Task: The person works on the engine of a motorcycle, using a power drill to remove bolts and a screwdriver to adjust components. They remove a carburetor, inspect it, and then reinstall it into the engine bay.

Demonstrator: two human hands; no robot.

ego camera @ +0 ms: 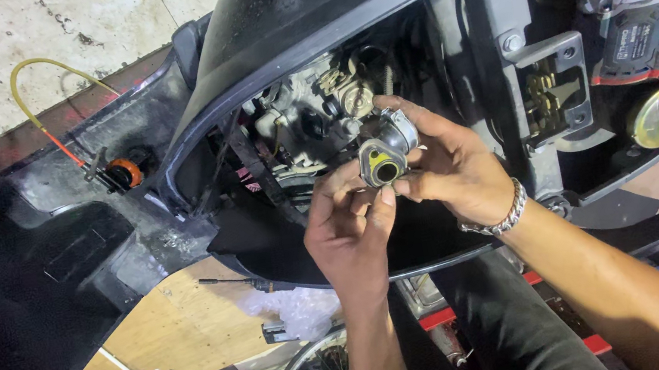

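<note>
A small metal intake fitting (383,158), with a yellowish ring around its round opening, is being held up between both hands in front of the opened scooter body (321,12). The right hand (453,166) is being kept curled around the fitting from the right side and behind, its thumb and forefinger closed on the clamp end, and a metal chain bracelet (502,218) is being worn on its wrist. The left hand (349,230) is being held just below and to the left of the fitting, its fingertips (384,197) pinched against the lower edge of the flange. Just above the fingers, the carburettor (318,108) is being shown in the opening. Well off to the right of the right hand, a cordless drill (638,8) is being rested in the storage tub.
</note>
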